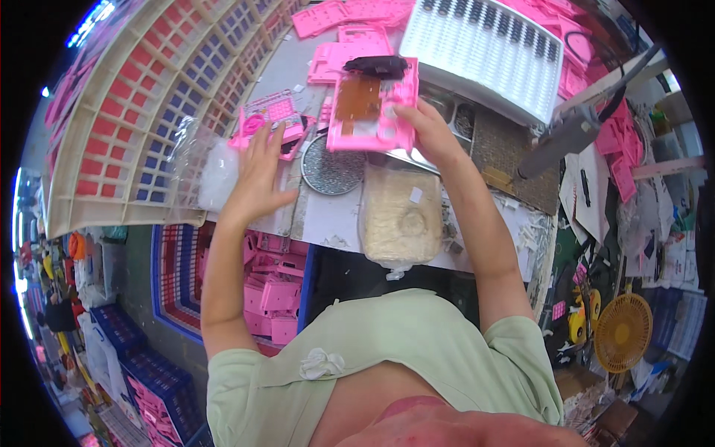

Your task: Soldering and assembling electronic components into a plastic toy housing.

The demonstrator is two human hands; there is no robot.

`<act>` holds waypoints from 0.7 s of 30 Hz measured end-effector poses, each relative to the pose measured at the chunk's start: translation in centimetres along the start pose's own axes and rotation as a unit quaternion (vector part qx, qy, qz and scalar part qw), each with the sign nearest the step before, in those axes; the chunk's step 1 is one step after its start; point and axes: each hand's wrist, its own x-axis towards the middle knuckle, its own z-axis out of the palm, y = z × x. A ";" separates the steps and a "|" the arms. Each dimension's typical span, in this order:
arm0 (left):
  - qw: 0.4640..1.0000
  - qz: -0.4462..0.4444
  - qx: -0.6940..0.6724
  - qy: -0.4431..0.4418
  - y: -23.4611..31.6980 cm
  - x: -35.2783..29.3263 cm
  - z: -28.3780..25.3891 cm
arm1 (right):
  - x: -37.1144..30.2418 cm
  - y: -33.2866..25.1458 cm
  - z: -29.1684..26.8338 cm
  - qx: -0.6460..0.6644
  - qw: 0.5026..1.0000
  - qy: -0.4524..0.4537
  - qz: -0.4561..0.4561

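Note:
My right hand (434, 135) grips the right edge of a pink plastic casing (406, 95), held tilted above the bench. The casing has a brown panel (359, 98) in its opening. A dark piece (376, 67) shows at its top edge; I cannot tell whether it is attached. My left hand (261, 179) is open, fingers stretched out, with its fingertips at a pink toy piece with a small keypad (277, 113). Whether they touch it I cannot tell. Between my hands sits a round dish of small metal parts (332, 170).
A white tray (477, 67) with rows of small black parts stands at the back. Nearer lies a plastic-wrapped yellowish block (402, 216). A grey handheld tool (562, 141) juts in at right. Cream crate walls (123, 194) flank the left; a blue crate (305, 287) holds pink casings below.

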 end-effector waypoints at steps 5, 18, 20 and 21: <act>0.805 -0.115 -0.578 -0.076 8.7 -4.2 5.0 | -11.5 1.1 0.4 -0.048 0.999 -0.016 -0.011; 0.987 -0.052 -0.089 -0.123 11.8 -6.6 10.6 | -18.1 5.4 -1.8 -0.615 0.771 0.163 0.024; 0.977 -0.075 -0.057 -0.191 11.8 -5.3 9.8 | -17.1 5.9 -2.6 -0.626 0.765 0.148 0.033; 0.983 -0.068 -0.075 -0.154 11.6 -5.5 10.3 | -16.5 6.1 -2.9 -0.631 0.763 0.138 0.036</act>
